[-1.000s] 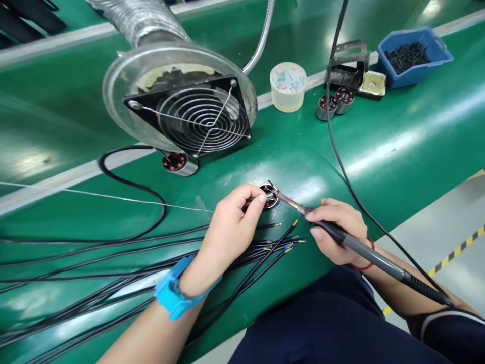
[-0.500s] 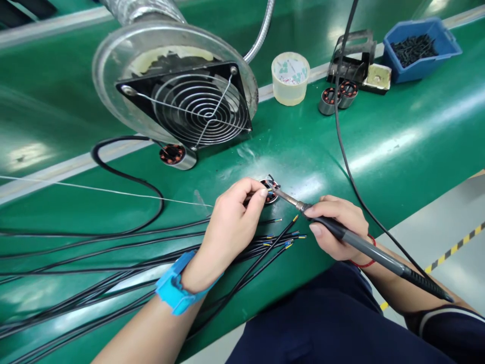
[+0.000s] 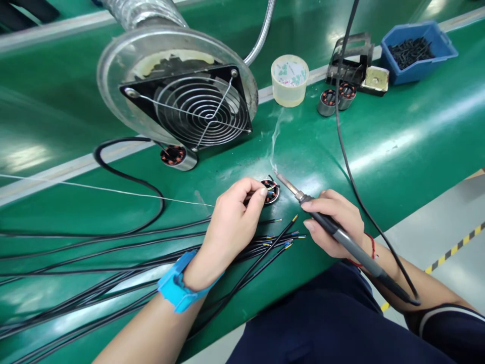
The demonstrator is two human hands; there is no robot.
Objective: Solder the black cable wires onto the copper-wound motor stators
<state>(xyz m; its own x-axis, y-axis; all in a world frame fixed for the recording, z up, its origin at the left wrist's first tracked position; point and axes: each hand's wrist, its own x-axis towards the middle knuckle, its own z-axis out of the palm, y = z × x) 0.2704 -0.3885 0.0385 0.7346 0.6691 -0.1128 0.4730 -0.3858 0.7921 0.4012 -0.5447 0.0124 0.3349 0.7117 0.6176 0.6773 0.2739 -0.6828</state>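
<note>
My left hand (image 3: 232, 222), with a blue wrist strap (image 3: 176, 288), pinches a thin wire against a small round stator (image 3: 271, 191) with copper windings on the green belt. My right hand (image 3: 333, 220) grips a soldering iron (image 3: 341, 236) like a pen. Its tip is lifted just above and behind the stator, and a wisp of smoke (image 3: 276, 139) rises from it. A bundle of black cables with stripped coloured ends (image 3: 282, 237) lies under my left hand.
A fume-extractor fan (image 3: 197, 108) on a metal duct stands behind, with another stator (image 3: 175, 155) at its foot. A tape roll (image 3: 289, 80), two more stators (image 3: 336, 98), an iron stand (image 3: 352, 60) and a blue bin of black parts (image 3: 417, 48) sit at the back right. Thin solder wire (image 3: 113, 190) crosses left.
The soldering iron's tip has lifted off the stator and drawn back slightly, and smoke now rises. My left hand keeps its pinch in place.
</note>
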